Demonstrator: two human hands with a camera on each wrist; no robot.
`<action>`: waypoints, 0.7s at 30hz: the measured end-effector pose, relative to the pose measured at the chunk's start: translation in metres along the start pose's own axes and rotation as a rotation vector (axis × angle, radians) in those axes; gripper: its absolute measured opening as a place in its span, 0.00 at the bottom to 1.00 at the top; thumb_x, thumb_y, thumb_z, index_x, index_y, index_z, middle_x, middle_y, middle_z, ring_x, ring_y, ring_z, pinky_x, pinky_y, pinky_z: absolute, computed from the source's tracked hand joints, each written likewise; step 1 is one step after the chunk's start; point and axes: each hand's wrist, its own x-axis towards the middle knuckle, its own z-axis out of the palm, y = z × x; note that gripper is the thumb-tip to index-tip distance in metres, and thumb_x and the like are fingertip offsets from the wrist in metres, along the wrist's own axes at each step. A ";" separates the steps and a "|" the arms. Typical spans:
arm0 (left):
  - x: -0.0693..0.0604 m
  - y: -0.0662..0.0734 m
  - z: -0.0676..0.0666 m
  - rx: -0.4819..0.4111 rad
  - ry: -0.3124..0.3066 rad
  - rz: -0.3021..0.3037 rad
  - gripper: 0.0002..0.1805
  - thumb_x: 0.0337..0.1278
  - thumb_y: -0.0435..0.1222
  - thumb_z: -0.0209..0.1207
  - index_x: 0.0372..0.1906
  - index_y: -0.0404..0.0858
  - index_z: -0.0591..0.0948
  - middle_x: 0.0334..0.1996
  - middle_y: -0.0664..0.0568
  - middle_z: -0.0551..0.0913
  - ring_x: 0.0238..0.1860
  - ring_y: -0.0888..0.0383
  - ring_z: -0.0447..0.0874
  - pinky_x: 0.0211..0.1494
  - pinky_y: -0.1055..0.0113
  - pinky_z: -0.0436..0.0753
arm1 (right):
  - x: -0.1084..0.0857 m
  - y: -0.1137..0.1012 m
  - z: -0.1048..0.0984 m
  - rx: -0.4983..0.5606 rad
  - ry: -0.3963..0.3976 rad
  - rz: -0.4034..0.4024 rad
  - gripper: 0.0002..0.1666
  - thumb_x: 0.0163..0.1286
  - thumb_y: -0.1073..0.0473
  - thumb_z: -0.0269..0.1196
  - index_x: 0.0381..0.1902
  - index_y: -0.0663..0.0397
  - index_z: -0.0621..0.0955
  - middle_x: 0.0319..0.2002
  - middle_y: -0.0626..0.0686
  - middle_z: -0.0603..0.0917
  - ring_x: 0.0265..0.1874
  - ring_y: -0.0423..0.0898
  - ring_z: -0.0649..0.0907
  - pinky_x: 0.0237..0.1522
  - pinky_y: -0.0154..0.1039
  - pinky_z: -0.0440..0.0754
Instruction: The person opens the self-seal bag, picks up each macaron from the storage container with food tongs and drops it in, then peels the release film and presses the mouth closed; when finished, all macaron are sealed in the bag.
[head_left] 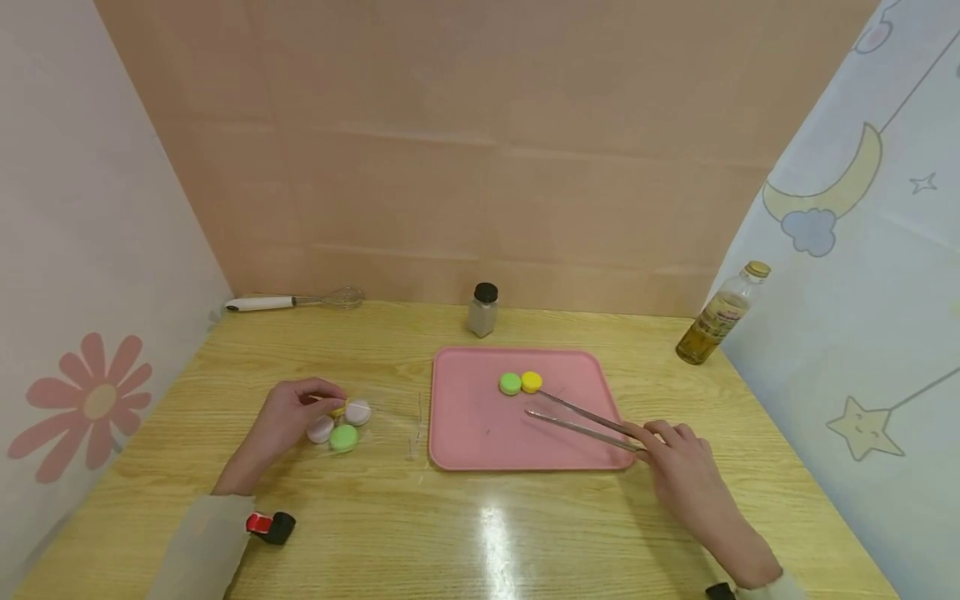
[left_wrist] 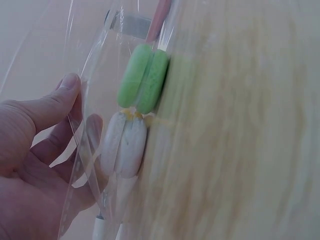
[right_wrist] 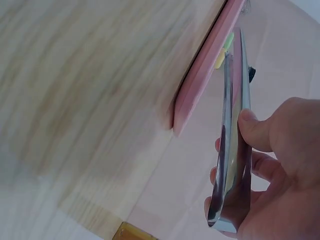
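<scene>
My left hand (head_left: 288,417) pinches the edge of a clear plastic bag (left_wrist: 87,150) between thumb and fingers. Inside it lie a green macaron (head_left: 344,438), two pale macarons (head_left: 357,412) and a yellow one (head_left: 340,410), partly hidden by the fingers. On the pink tray (head_left: 468,446), a green macaron (head_left: 510,384) and a yellow macaron (head_left: 532,382) sit side by side. My right hand (head_left: 686,475) grips metal tongs (right_wrist: 224,145), whose arms stand apart over the tray. One tip reaches the yellow macaron's near edge; whether it touches, I cannot tell.
A small jar with a black lid (head_left: 483,311) stands behind the tray. At the back left lies a whisk (head_left: 262,304) with a white handle. A bottle of amber liquid (head_left: 720,318) stands at the back right, near the wall.
</scene>
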 end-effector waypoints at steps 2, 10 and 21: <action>0.000 0.000 0.000 -0.002 -0.001 0.000 0.08 0.67 0.36 0.65 0.42 0.35 0.89 0.41 0.46 0.88 0.39 0.53 0.83 0.40 0.67 0.82 | -0.002 0.003 -0.001 -0.008 -0.006 0.018 0.28 0.56 0.69 0.73 0.55 0.48 0.84 0.40 0.52 0.81 0.33 0.54 0.76 0.26 0.45 0.66; 0.000 -0.001 -0.001 -0.019 -0.009 0.013 0.09 0.68 0.37 0.65 0.42 0.34 0.88 0.41 0.46 0.88 0.39 0.51 0.84 0.39 0.67 0.82 | -0.006 0.012 0.000 -0.029 -0.017 0.085 0.28 0.57 0.70 0.72 0.55 0.48 0.84 0.41 0.53 0.82 0.33 0.57 0.77 0.25 0.47 0.68; 0.000 -0.003 0.000 0.002 -0.003 0.011 0.09 0.67 0.37 0.66 0.42 0.35 0.89 0.41 0.47 0.88 0.39 0.55 0.83 0.40 0.68 0.82 | -0.001 0.015 0.006 -0.026 -0.037 0.072 0.26 0.58 0.70 0.72 0.55 0.51 0.84 0.41 0.55 0.83 0.33 0.57 0.77 0.24 0.48 0.70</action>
